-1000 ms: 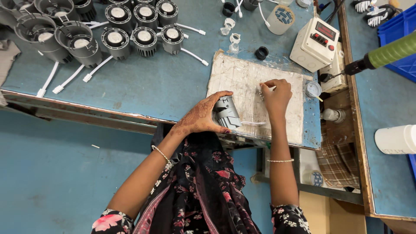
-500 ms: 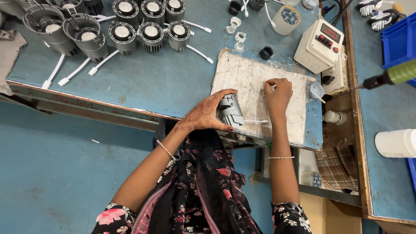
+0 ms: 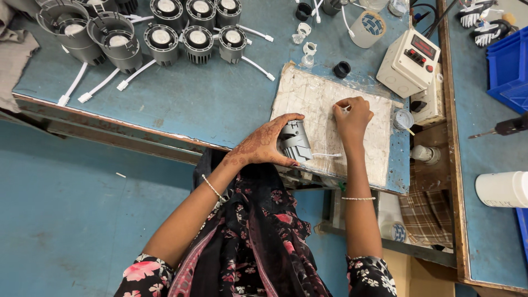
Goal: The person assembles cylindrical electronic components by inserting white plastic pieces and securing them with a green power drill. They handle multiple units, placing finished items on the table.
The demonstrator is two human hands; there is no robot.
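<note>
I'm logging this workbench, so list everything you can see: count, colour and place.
finned lamp housing: one, grey, on the pad, held on its side
work pad: one, whitish, bench front
lamp housings: about seven in view, grey, white leads, top left
control box: one, cream, right of pad
black cap: one, above pad
tape roll: one, white, top
blue bin: one, far right
white jar: one, right edge
left hand: grip on the finned lamp housing
right hand: fingertips pinched on the pad
</note>
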